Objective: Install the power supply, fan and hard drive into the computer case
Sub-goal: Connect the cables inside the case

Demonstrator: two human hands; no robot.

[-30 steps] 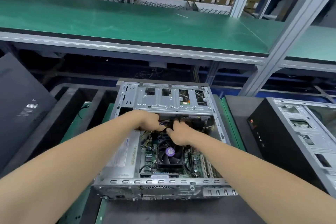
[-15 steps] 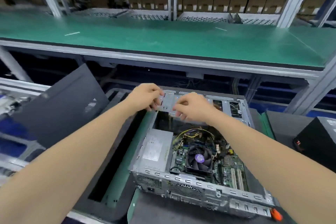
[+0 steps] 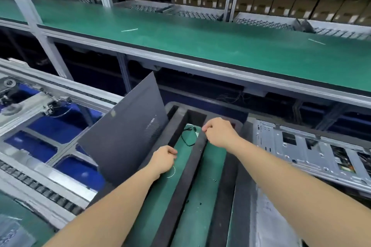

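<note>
The open computer case (image 3: 299, 152) lies at the right edge, only its silver drive-bay end showing; its power supply, fan and board are out of view. My left hand (image 3: 163, 158) hovers over the black foam tray (image 3: 180, 186) with curled fingers, and a thin white tie (image 3: 172, 172) hangs from it. Further back over the tray, my right hand (image 3: 218, 133) has curled fingers with the thumb against the forefinger, and nothing shows in it. A black cable (image 3: 187, 136) lies on the green mat just left of that hand.
A black side panel (image 3: 128, 140) leans upright against the tray's left side. A roller conveyor (image 3: 40, 186) with blue bays runs at the left. A long green shelf (image 3: 200, 38) spans the back, with stacked cartons behind it.
Both hands have left the inside of the case and moved left over the foam tray. The view swung left, so the case now sits at the right edge.
</note>
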